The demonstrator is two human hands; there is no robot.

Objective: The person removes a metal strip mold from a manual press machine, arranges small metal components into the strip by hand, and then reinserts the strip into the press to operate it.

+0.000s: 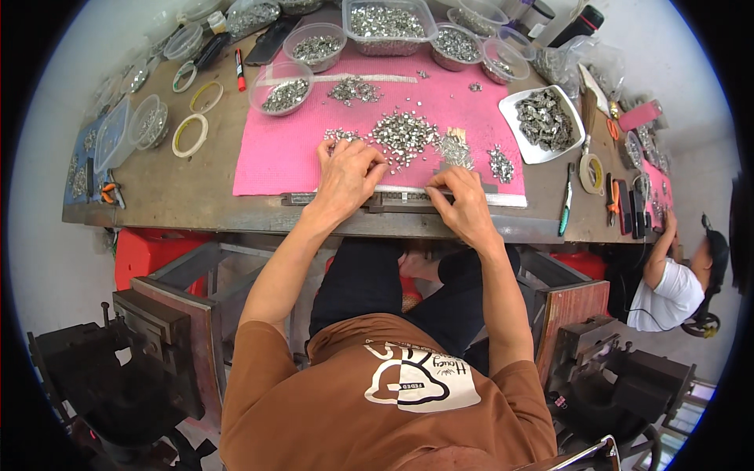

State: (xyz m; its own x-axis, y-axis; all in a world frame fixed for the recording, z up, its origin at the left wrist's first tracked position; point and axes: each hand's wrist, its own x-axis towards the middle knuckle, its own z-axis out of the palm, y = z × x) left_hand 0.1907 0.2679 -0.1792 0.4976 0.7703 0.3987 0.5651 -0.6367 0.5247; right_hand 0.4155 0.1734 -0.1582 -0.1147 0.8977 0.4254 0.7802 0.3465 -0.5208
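Note:
A long dark metal bar-like fixture (404, 201) lies along the table's front edge, with small metal pieces set in its slot. My left hand (345, 174) rests just behind its left part, fingers curled and the thumb drawn in beside the loose pieces; anything pinched there is too small to make out. At the fixture's right part, my right hand (465, 200) is bent, with thumb and index finger close together at the slot; what they grip cannot be told. Behind both hands spreads a pile of small shiny metal pieces (404, 135). Thin silvery pins (455, 149) lie behind my right hand.
A pink mat (267, 165) covers the table's middle. Tubs of metal pieces (389, 27) line the back. A white dish (581, 118) holds darker pieces at right. Tape rolls (190, 135) and pliers (110, 191) lie left. A person (667, 290) sits at far right.

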